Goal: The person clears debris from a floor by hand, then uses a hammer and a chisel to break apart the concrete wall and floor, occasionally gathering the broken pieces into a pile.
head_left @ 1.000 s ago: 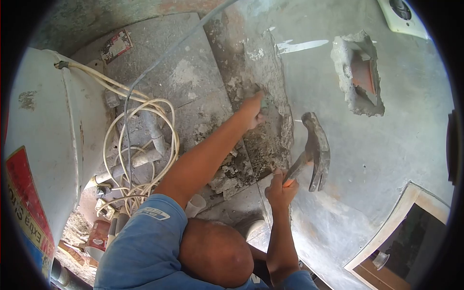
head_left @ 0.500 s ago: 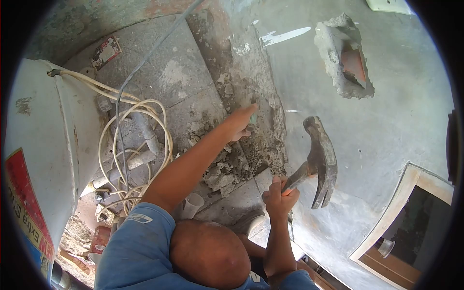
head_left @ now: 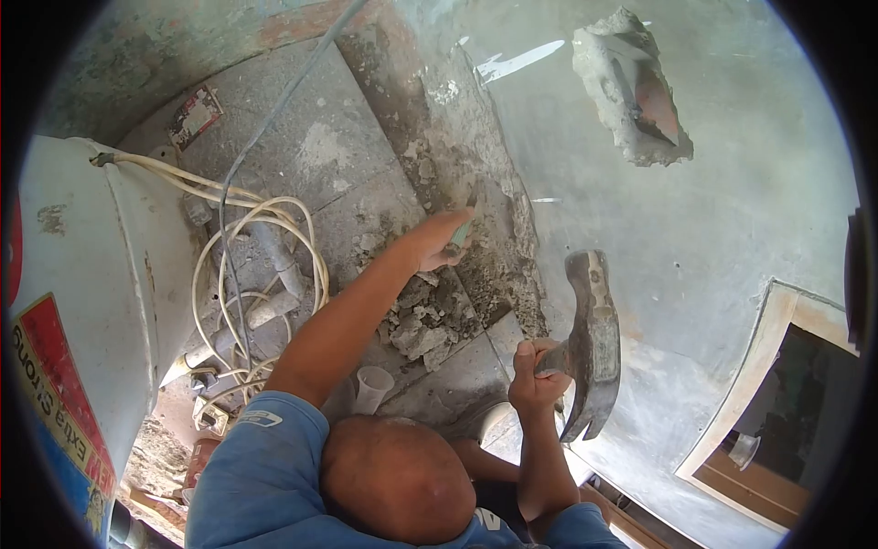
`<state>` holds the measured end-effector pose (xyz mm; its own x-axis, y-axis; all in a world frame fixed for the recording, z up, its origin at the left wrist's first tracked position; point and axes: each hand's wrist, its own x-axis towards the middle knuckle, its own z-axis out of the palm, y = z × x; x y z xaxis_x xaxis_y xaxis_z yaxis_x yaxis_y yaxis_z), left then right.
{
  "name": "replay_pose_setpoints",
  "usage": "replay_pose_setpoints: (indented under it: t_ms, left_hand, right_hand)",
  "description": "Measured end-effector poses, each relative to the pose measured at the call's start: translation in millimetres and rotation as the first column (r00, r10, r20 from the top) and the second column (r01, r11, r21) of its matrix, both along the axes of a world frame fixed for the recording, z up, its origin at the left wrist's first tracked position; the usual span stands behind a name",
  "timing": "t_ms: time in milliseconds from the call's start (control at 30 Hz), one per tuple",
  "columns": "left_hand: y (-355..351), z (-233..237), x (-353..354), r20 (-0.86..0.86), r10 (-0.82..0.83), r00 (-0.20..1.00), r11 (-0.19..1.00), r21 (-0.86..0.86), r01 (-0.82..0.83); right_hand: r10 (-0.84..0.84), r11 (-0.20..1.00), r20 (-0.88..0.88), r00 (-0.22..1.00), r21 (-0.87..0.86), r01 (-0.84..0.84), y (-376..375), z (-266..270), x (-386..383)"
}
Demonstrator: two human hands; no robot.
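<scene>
Cable, cream and loosely coiled (head_left: 165,167), lies left of both hands. Crumbled grey masonry rubble (head_left: 421,337) sits just bodyward of the left hand (head_left: 439,242), closed around a slim green-handled tool (head_left: 461,235). Right hand (head_left: 536,380), apart, clamps the handle of a worn steel claw hammer (head_left: 600,343). Hammer judged rigid, head-heavy; hold low on handle. Dusty grips may slip.

left arm (head_left: 347,316) outstretched | left hand (head_left: 441,242) curled tight | right forearm (head_left: 538,457) raised | right hand (head_left: 537,377) fisted
</scene>
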<state>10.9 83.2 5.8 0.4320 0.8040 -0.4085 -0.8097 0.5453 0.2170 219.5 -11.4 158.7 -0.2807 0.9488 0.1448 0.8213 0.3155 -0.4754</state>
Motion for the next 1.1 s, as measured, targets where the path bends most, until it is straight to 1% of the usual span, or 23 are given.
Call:
replay_pose_setpoints:
  t_ms: [33,67,100,133,167,200,233,267,300,333,367,400,467,600,667,700,767,833,900,933,967,1033,1100]
  left_hand:
    - [-2.7,1.9,9.1,-0.090,-0.035,0.995,0.995,-0.096,0.026]
    - [-2.2,3.7,16.7,-0.176,-0.077,0.981,0.980,-0.193,0.043]
    - [1.7,-3.4,27.7,-0.175,-0.084,0.981,0.980,-0.193,0.049]
    - [6.4,-15.0,41.4,-0.225,-0.049,0.973,0.972,-0.236,-0.005]
    - [10.1,-15.3,47.3,-0.275,-0.015,0.961,0.959,-0.275,-0.064]
    - [14.6,-16.6,50.8,-0.274,-0.016,0.962,0.959,-0.277,-0.063]
    - [20.9,-18.0,53.1,-0.202,0.040,0.978,0.941,-0.321,-0.105]
    - [26.5,-15.4,54.6,-0.133,0.101,0.986,0.919,-0.368,-0.143]
    - [31.8,-11.8,58.8,-0.132,0.099,0.986,0.919,-0.369,-0.141]
    - [36.6,-7.7,64.1,-0.076,0.164,0.984,0.912,-0.369,-0.180]
    - [39.2,-1.4,66.2,-0.022,0.229,0.973,0.902,-0.372,-0.221]
    - [40.4,4.6,67.8,-0.024,0.230,0.973,0.900,-0.376,-0.222]
    - [42.6,13.3,70.5,-0.089,0.233,0.968,0.869,-0.427,-0.248]
    - [31.5,-0.9,69.5,-0.032,0.290,0.957,0.862,-0.426,-0.275]
    - [18.4,1.8,72.0,-0.204,0.315,0.927,0.836,-0.402,-0.373]
    - [15.1,2.8,69.2,-0.205,0.312,0.928,0.835,-0.407,-0.371]
    - [11.1,3.1,60.9,-0.125,0.219,0.968,0.878,-0.408,-0.251]
    - [17.7,3.3,60.6,-0.084,0.241,0.967,0.874,-0.415,-0.254]
    - [28.4,2.6,62.7,-0.041,0.265,0.963,0.873,-0.414,-0.258]
    - [32.4,1.9,63.9,0.003,0.253,0.968,0.894,-0.383,-0.232]
    - [34.7,4.0,63.9,0.047,0.238,0.970,0.914,-0.349,-0.207]
    - [37.6,7.3,63.7,0.023,0.230,0.973,0.911,-0.357,-0.207]
    - [39.6,5.0,65.9,-0.002,0.216,0.976,0.908,-0.368,-0.202]
  right_hand:
    - [-0.006,1.000,-0.003,1.000,0.003,0.006,-0.7,-0.1,1.1]
    - [-0.013,0.998,-0.077,0.997,-0.055,0.009,0.6,5.5,-6.7]
    - [-0.025,0.993,-0.147,0.989,-0.115,0.008,0.2,10.1,-12.6]
    - [-0.030,0.993,-0.146,0.989,-0.116,0.013,-1.0,12.4,-16.2]
    - [-0.141,0.972,-0.221,0.965,-0.216,0.092,-2.2,13.9,-19.4]
    - [-0.255,0.934,-0.282,0.925,-0.320,0.160,-3.5,14.1,-21.1]
    - [-0.256,0.934,-0.281,0.925,-0.320,0.161,-4.9,13.0,-21.5]
    - [-0.317,0.919,-0.357,0.879,-0.343,0.192,-6.3,11.7,-21.5]
    - [-0.376,0.903,-0.428,0.822,-0.369,0.221,-7.1,11.0,-20.5]
    - [-0.379,0.901,-0.427,0.821,-0.371,0.223,-7.1,11.7,-17.8]
    - [-0.311,0.934,-0.398,0.863,-0.298,0.199,-6.2,12.4,-14.6]
    - [-0.241,0.960,-0.363,0.900,-0.225,0.166,-5.7,12.5,-13.2]
    - [-0.236,0.960,-0.394,0.888,-0.235,0.150,-5.0,16.5,-14.7]
    - [-0.195,0.973,-0.459,0.867,-0.203,0.111,-5.2,20.7,-11.5]
    - [-0.211,0.970,-0.476,0.854,-0.211,0.122,-6.6,24.2,-14.8]
    - [-0.223,0.967,-0.494,0.841,-0.224,0.125,-8.1,25.3,-16.1]
    - [-0.236,0.961,-0.467,0.852,-0.240,0.134,-11.3,19.9,-11.3]
    - [-0.247,0.956,-0.434,0.866,-0.256,0.144,-13.1,15.4,-7.3]
    - [-0.180,0.974,-0.356,0.917,-0.195,0.116,-11.7,12.8,-6.5]
    - [-0.178,0.974,-0.355,0.918,-0.196,0.113,-12.3,13.6,-6.5]
    - [-0.192,0.968,-0.371,0.908,-0.221,0.114,-13.2,15.2,-6.5]
    - [-0.205,0.962,-0.385,0.900,-0.247,0.113,-11.7,19.2,-10.5]
    - [-0.178,0.978,-0.504,0.845,-0.187,0.094,-9.9,25.4,-19.6]
